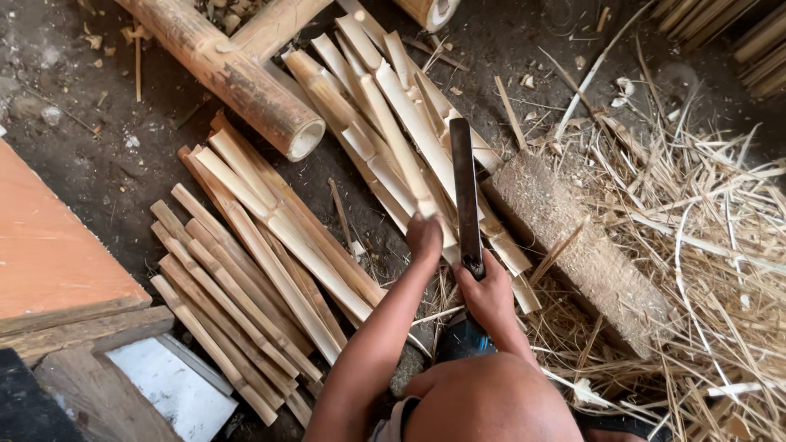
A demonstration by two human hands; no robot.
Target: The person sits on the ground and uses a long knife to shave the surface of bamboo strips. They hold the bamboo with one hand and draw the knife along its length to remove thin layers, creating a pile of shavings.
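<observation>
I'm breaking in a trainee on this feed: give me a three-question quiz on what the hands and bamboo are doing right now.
1. True or false: the right hand grips a long dark blade that points away from the person.
2. Multiple choice: what does the left hand hold? A) the whole round bamboo pole B) a pale split bamboo strip C) a handful of shavings
3. Fill in: the rough wooden block lies to the ____ of the blade, beside the pile of shavings.

Key: 1 true; 2 B, the pale split bamboo strip, not the whole round bamboo pole; 3 right.
</observation>
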